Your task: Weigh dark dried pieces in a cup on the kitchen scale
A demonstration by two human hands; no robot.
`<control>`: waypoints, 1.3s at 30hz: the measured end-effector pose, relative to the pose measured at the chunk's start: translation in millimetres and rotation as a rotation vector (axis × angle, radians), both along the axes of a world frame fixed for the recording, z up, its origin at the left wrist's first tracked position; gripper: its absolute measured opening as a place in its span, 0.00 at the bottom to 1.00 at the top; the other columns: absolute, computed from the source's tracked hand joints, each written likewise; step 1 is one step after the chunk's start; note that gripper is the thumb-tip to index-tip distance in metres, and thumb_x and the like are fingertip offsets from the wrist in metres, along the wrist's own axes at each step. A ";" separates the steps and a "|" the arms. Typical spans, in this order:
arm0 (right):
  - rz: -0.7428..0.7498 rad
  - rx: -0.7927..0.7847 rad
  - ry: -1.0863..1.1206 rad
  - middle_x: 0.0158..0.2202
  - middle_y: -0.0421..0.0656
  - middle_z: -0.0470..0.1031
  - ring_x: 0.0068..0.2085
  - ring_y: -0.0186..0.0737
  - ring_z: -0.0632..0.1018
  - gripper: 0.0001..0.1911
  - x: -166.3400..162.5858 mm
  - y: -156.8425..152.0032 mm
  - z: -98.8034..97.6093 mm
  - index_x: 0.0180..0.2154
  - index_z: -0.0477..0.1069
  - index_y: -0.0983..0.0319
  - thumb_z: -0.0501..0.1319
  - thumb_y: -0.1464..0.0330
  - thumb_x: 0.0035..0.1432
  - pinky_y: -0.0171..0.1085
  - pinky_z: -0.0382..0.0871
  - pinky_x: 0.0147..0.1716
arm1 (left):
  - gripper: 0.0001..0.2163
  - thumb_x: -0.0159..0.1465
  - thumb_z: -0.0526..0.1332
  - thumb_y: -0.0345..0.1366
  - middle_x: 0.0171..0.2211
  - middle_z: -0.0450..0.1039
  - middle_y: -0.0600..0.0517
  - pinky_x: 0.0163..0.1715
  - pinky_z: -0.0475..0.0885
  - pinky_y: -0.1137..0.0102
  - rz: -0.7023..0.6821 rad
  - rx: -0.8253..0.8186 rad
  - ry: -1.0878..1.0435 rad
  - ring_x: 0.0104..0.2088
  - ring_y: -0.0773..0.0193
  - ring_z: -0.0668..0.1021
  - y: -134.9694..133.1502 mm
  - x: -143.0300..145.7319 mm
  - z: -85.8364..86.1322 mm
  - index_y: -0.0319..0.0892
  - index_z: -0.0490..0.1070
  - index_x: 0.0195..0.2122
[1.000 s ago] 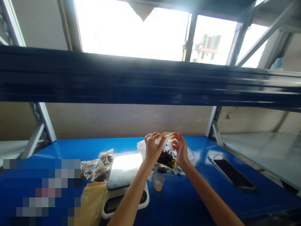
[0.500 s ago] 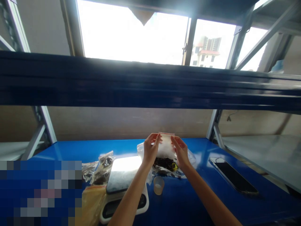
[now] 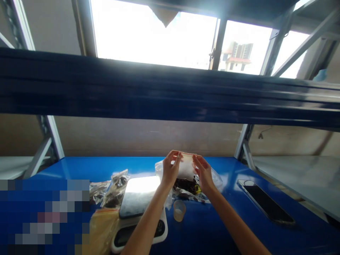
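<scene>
My left hand [image 3: 170,170] and my right hand [image 3: 203,172] hold a small clear zip bag [image 3: 187,166] upright between them, each pinching one top corner. The bag looks empty and has a reddish strip along its top. Right below it lies a larger clear bag [image 3: 189,187] of dark dried pieces on the blue shelf [image 3: 212,226]. A small translucent cup [image 3: 179,210] stands just in front of that bag, between my forearms.
A white kitchen scale [image 3: 139,207] sits left of the cup, partly under my left forearm. Small filled bags [image 3: 113,189] and a yellowish bag [image 3: 102,228] lie further left. A black phone [image 3: 265,206] lies at right. A dark blue shelf beam [image 3: 170,94] crosses overhead.
The small bag went from lying flat between my fingers to held upright and spread by its top corners. Both hands stay in the same place.
</scene>
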State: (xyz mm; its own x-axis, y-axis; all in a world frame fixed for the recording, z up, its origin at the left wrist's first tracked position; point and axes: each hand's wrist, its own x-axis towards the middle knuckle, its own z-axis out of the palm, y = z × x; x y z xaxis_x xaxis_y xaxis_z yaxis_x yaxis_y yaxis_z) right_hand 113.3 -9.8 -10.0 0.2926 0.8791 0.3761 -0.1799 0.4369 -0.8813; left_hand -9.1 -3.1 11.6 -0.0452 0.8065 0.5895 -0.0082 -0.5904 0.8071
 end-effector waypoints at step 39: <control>0.029 0.037 -0.130 0.16 0.33 0.57 0.19 0.29 0.55 0.20 -4.3 -7.9 2.4 0.33 0.74 0.61 0.66 0.52 0.46 0.32 0.47 0.18 | 0.04 0.55 0.64 0.34 0.32 0.76 0.50 0.36 0.67 0.70 0.017 0.026 0.004 0.35 0.64 0.76 -3.6 -0.1 5.3 0.43 0.78 0.25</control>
